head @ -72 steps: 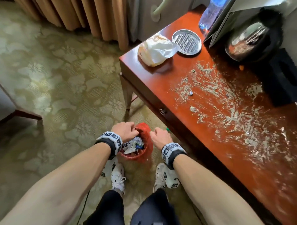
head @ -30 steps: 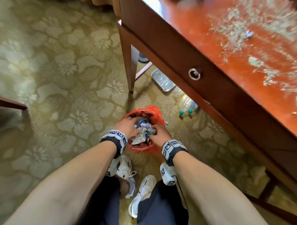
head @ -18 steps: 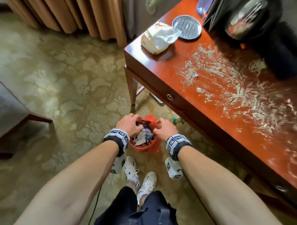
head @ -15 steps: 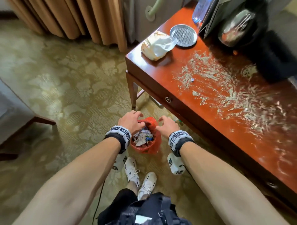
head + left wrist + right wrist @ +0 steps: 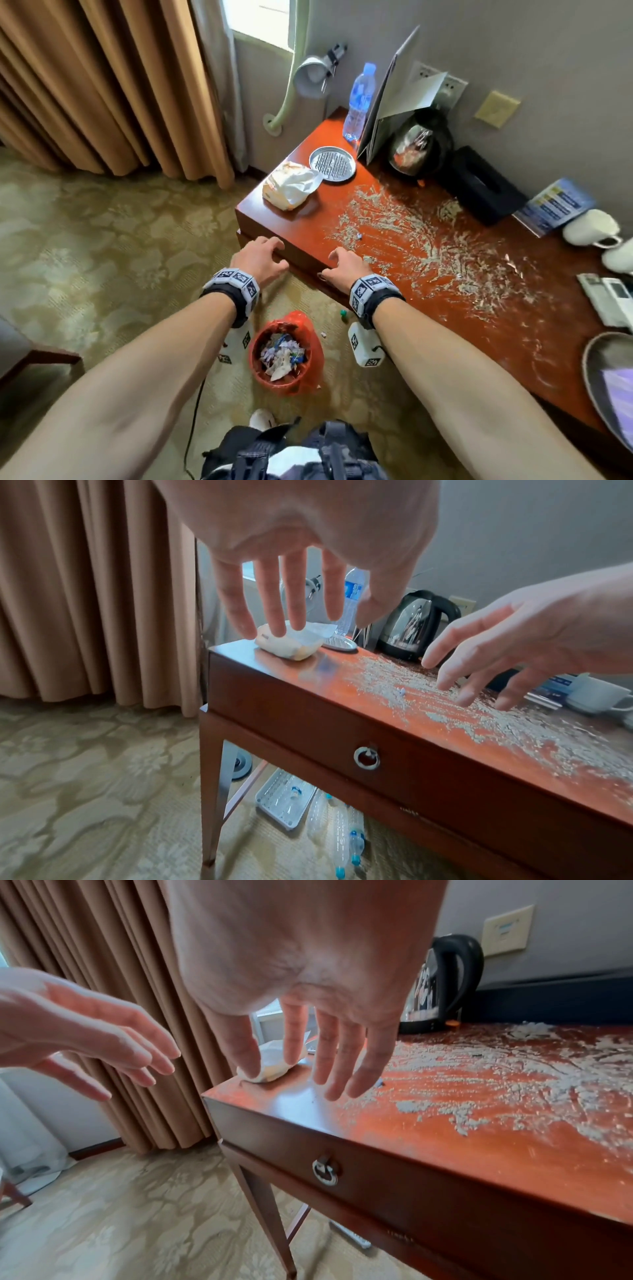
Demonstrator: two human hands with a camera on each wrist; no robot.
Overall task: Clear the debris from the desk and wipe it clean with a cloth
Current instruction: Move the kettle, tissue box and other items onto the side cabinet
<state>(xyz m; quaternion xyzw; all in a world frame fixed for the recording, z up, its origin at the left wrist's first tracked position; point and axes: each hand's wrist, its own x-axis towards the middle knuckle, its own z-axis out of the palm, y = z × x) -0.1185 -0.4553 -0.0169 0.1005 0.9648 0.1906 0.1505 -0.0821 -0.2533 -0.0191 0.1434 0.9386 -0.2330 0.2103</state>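
Note:
Pale crumbly debris (image 5: 421,246) is smeared over the red-brown desk (image 5: 308,226). A crumpled white and yellow cloth (image 5: 291,185) lies at the desk's left end. On the carpet below stands a bin lined with a red bag (image 5: 286,356), full of scraps. My left hand (image 5: 274,253) hovers in front of the desk's left corner, fingers spread and holding nothing. My right hand (image 5: 337,262) hangs over the front edge, also spread and holding nothing. The left wrist view shows the left hand's fingers (image 5: 284,599) in the air short of the cloth (image 5: 291,645).
At the back stand a water bottle (image 5: 359,102), a metal dish (image 5: 332,164), a kettle (image 5: 418,147) and a black box (image 5: 483,188). Cups (image 5: 592,228), a remote (image 5: 609,298) and a tray (image 5: 606,377) sit to the right. Empty bottles (image 5: 342,831) lie under the desk.
Both hands have let go of the red bag's rim and risen from the bin to the desk's front edge, fingers now spread. The bin stays on the floor.

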